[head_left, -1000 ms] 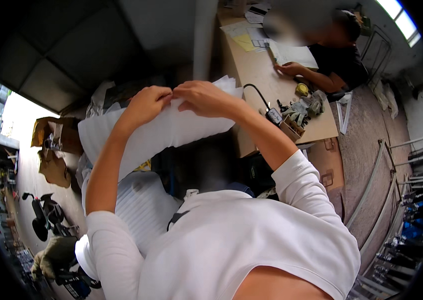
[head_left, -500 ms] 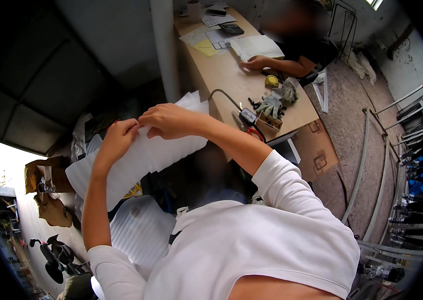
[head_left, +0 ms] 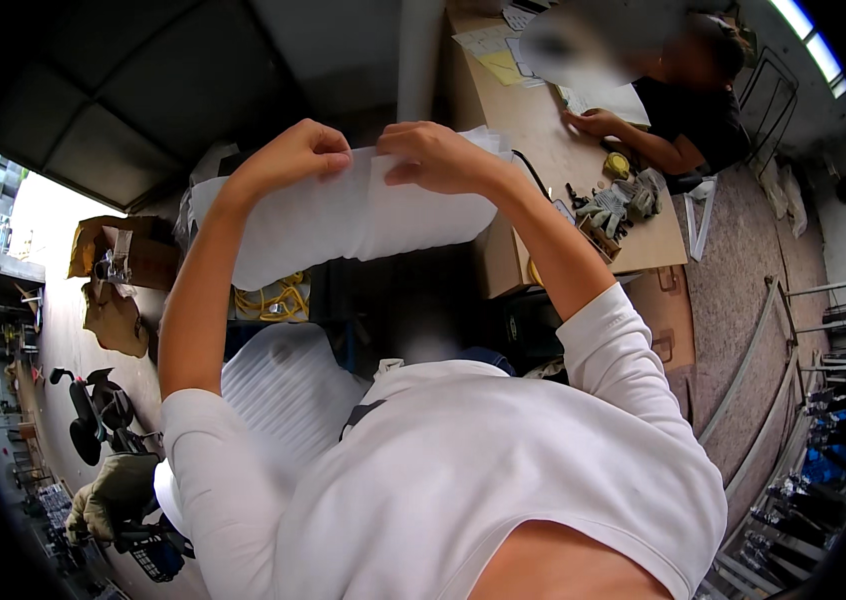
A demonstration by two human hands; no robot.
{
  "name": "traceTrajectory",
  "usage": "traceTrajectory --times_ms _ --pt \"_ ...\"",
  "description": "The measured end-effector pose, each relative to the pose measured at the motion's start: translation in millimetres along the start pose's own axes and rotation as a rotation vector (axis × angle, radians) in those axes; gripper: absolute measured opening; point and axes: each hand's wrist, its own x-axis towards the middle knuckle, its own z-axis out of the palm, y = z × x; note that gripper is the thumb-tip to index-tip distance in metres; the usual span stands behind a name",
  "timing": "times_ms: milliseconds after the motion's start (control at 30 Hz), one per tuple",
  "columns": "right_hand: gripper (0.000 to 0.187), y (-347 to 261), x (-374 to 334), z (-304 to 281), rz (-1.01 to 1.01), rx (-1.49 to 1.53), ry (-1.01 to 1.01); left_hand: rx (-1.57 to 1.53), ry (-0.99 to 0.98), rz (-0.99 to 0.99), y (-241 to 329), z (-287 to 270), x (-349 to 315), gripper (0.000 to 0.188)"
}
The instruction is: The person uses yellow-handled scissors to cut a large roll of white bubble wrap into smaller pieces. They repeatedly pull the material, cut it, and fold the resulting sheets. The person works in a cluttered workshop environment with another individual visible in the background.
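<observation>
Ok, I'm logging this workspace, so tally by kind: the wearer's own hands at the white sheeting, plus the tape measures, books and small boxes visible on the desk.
Wearer's hands, left hand and right hand, at the white sheeting: 2
Yellow tape measure: 1
Book: 1
Small box: 1
Total: 5

On my feed the left hand [head_left: 295,158] and right hand [head_left: 440,158] were ungloved. Behind them I saw bare forearms [head_left: 198,300], creased white elbow-length sleeves [head_left: 603,345], a dark mark [head_left: 361,418] on the white top [head_left: 503,440], and, farthest back, its curved neckline [head_left: 514,519].
</observation>
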Motion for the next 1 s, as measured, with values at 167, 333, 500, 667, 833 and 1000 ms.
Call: traceTrajectory --times_ms 167,333,500,667,833,1000 --pt "0.022 -2.5 1.5 0.4 0.098 0.050 0.005 0.037 0.074 0.003 11.3 13.8 3.5 0.020" --pt "0.017 3.2 -1.1 5.3 0.051 0.043 0.147 0.161 0.328 0.047 9.3 34.7 10.8 0.017" --pt "0.016 -3.3 -13.5 16.4 -0.171 -0.232 0.454 -0.450 0.214 -0.031 -15.3 27.4 16.7 0.015" --pt "0.016 -3.6 -65.1 41.6 -0.234 -0.198 0.230 0.153 0.782 -0.186 -125.3 -46.8 -25.8 0.017" --pt "0.018 72.3 -186.2 62.0 0.366 -0.086 -0.548 0.671 0.970 -0.376 -211.9 -134.9 -133.3 0.018" --pt "0.019 64.4 -163.6 38.1 0.185 -0.197 -0.357 0.559 0.908 -0.324 -190.5 -119.6 -141.4 0.016"
